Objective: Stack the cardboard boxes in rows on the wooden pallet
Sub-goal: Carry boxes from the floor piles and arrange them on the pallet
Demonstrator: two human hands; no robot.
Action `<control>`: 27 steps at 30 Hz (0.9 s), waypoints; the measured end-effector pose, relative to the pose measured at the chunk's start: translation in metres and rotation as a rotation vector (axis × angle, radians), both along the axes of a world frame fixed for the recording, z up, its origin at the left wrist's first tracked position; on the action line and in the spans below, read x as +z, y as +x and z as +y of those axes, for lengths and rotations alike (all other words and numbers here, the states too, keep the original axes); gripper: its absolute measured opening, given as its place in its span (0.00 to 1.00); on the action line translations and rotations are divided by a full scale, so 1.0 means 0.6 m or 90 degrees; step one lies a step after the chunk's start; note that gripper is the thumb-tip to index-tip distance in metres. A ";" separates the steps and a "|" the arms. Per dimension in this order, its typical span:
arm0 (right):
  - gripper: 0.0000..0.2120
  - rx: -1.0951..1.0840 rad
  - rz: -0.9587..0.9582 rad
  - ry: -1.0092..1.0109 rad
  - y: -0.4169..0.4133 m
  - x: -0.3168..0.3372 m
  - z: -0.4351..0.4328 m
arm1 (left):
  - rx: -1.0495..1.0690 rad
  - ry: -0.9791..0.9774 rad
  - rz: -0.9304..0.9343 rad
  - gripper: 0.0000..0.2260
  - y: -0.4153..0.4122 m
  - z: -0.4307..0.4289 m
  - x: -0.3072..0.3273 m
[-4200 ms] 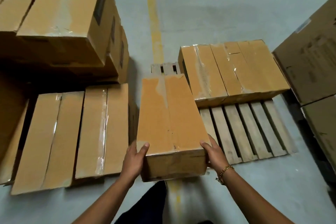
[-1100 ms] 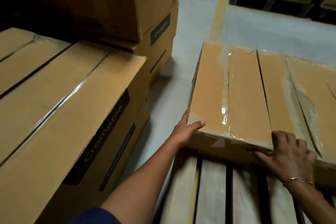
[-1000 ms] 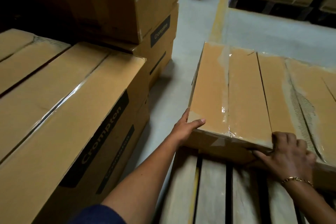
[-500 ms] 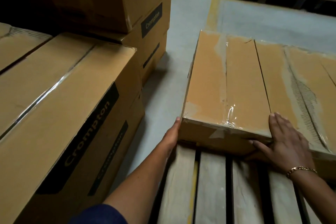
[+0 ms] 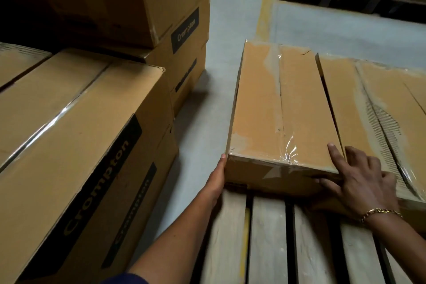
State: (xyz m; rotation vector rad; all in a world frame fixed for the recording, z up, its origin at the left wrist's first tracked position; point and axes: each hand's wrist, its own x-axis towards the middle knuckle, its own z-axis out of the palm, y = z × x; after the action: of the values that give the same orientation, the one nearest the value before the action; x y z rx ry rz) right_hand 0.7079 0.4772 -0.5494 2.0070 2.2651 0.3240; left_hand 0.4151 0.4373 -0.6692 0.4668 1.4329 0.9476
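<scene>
- One cardboard box (image 5: 276, 108) lies at the wooden pallet's (image 5: 267, 237) left edge.
- Left hand (image 5: 216, 182) presses its side, grip flat; right hand (image 5: 362, 182) covers its near corner, grip spread.

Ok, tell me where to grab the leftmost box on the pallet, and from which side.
Take the leftmost box by its near short end, low at both corners, coming from over the bare pallet slats. It lies flat; only a slim gap parts its right flank from the neighbouring box, so probably just the near end and left flank give room.
</scene>
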 end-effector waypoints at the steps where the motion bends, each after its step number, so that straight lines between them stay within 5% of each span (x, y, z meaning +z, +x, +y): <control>1: 0.44 -0.003 -0.008 -0.003 -0.002 0.001 -0.001 | 0.000 -0.002 0.004 0.31 0.001 0.001 0.000; 27: 0.41 -0.009 0.056 -0.064 0.014 -0.012 0.014 | -0.019 0.039 0.061 0.25 -0.007 0.035 -0.031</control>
State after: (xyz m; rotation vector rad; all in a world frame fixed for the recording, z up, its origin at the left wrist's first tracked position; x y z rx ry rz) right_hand 0.7162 0.4857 -0.5564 2.0243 2.2671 0.1204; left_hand 0.4107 0.4586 -0.6879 0.5845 1.4827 0.9589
